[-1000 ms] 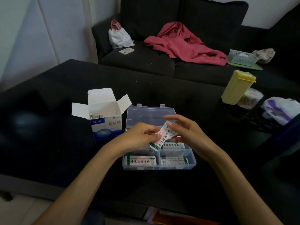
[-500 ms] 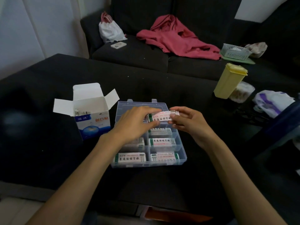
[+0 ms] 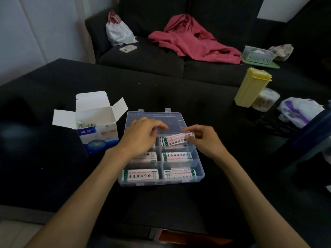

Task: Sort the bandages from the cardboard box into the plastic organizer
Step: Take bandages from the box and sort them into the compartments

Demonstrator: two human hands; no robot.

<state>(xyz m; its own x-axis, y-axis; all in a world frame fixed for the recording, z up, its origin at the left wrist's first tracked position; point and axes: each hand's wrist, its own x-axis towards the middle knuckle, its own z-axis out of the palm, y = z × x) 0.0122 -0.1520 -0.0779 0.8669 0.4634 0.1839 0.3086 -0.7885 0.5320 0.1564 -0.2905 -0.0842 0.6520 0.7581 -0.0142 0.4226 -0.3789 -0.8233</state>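
Note:
A clear plastic organizer point(image 3: 199, 173) lies open on the black table, with white bandage packs in its near and middle compartments. My right hand point(image 3: 202, 141) pinches a stack of bandages point(image 3: 176, 140) by its right end, low over the back right compartment. My left hand point(image 3: 141, 136) hovers over the back left compartment with fingers curled, tips near the stack's left end; whether it holds anything is hidden. The open blue-and-white cardboard box point(image 3: 97, 127) stands left of the organizer, with a few bandages inside.
A yellow lidded container point(image 3: 250, 87) and a clear tub stand at the right rear of the table, with a plastic bag point(image 3: 300, 111) further right. Behind is a dark sofa with a red garment point(image 3: 193, 40), a white bag and a small basket.
Both hands carried the bandage stack from above the organizer's middle to its back right compartment and lowered it. The left hand slid off the stack toward the left.

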